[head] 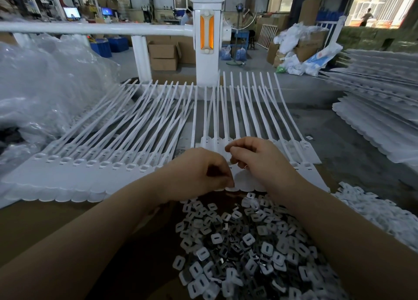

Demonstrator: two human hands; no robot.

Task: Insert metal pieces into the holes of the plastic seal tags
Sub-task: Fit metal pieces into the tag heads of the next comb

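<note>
Where hands (226, 164) meet over tags (67, 175), pinched piece hidden.

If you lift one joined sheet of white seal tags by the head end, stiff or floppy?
Likely floppy: the tag straps are long, thin, and already bow and cross where they lie. Probably light, being thin plastic. The joined heads lie flat in a row, so that end may hold shape better.

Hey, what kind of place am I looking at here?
Most likely a factory or workshop floor for hand assembly. Rows of white plastic seal tags lie on the bench, a heap of small metal pieces sits in front, and cardboard boxes stand behind.
</note>
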